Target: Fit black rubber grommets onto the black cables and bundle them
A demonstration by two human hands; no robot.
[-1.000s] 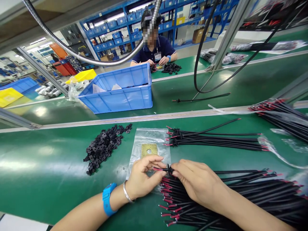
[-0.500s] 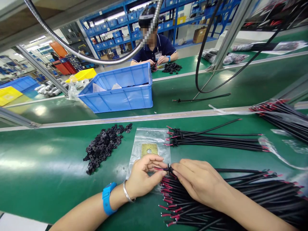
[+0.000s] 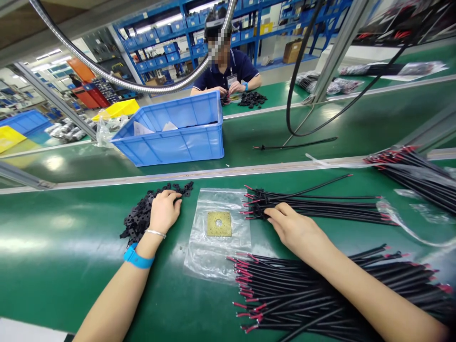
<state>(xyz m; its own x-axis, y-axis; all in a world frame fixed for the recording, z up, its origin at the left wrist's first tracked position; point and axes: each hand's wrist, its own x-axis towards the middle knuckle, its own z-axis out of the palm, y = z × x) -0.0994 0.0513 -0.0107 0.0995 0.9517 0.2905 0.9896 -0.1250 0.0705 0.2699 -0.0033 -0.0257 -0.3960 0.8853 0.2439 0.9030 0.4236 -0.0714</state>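
Observation:
My left hand [image 3: 166, 209] is over the pile of small black plastic parts [image 3: 137, 221], its thumb and forefinger slightly apart at the pile's right side. No part shows between those fingers. My right hand [image 3: 294, 225] pinches a black cable near its dark fitting, at the left end of the upper row of cables [image 3: 331, 209]. These cables have red stripped wire ends and black fittings by their left tips. Below lies a thick bundle of black cables [image 3: 302, 285], partly hidden under my right forearm. Between my hands a yellowish square plate with a hole [image 3: 213, 229] rests on a clear plastic bag [image 3: 199, 259].
A blue bin [image 3: 171, 147] stands beyond the metal rail [image 3: 107, 180]. One loose cable [image 3: 299, 144] lies there too, under a hanging black cord [image 3: 289, 104]. More cables [image 3: 420, 175] lie at right. A co-worker [image 3: 231, 71] sits opposite, hands at small parts.
My left hand has left the cable in the middle and moved up and left to the black parts. My right hand has moved up, bringing a cable to the upper row.

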